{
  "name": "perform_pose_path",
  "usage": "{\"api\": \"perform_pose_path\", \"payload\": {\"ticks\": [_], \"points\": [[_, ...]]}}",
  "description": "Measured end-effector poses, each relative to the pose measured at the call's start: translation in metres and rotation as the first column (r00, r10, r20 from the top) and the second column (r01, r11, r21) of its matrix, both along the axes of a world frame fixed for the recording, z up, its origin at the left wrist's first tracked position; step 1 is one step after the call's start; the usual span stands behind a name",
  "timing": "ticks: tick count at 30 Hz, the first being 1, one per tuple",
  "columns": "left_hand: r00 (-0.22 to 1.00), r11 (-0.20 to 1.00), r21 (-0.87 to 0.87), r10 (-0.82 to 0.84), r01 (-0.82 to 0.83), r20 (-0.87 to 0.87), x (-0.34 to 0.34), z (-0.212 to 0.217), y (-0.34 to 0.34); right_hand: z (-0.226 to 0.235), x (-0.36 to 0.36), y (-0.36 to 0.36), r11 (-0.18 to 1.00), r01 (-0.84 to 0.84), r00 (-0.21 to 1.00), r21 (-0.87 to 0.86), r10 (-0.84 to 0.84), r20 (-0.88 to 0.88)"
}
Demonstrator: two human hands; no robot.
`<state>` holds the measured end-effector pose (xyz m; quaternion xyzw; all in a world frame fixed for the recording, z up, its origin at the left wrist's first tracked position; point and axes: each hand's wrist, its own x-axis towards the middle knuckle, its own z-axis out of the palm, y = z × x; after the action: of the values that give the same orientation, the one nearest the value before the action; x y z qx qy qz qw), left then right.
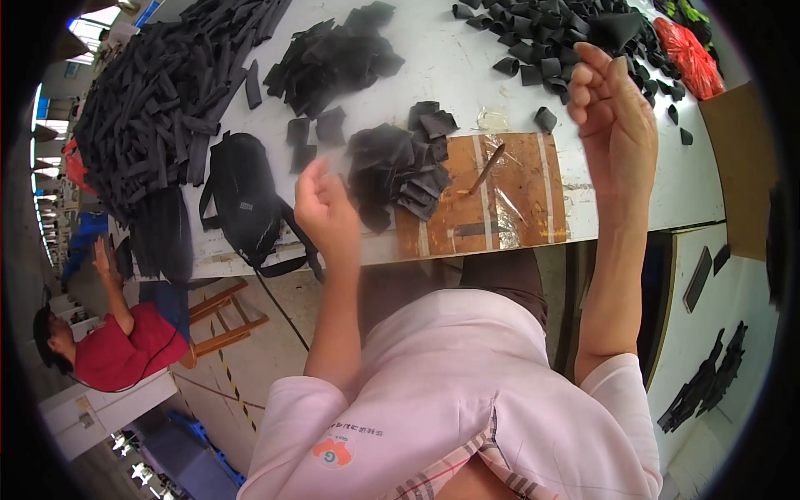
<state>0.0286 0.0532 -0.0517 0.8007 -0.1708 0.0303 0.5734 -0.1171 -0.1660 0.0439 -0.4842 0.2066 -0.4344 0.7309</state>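
My right hand is raised over the right of the table, fingers bent and apart. Just past its fingertips is a dark folded fabric piece, larger in view than those behind; a gap shows between them, so it looks loose from the hand. Behind it spreads a heap of small folded black pieces. My left hand hovers beside a pile of flat black fabric pieces, its fingers curled together and nothing seen in them. Between my hands, a thin brown pointed stick lies on a taped brown board.
A big mound of black strips covers the table's left, with another dark pile beside it. A black bag with straps lies near the front edge. At far right are a red plastic bag and cardboard. A person in red sits left.
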Motion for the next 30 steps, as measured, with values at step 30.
{"api": "perform_pose_path", "payload": {"ticks": [30], "points": [[0.414,0.686,-0.656,-0.722,0.316,-0.555,-0.068,0.045,-0.006,-0.057,-0.019,0.094,0.641,-0.478,0.833,0.601,0.547,0.08]]}}
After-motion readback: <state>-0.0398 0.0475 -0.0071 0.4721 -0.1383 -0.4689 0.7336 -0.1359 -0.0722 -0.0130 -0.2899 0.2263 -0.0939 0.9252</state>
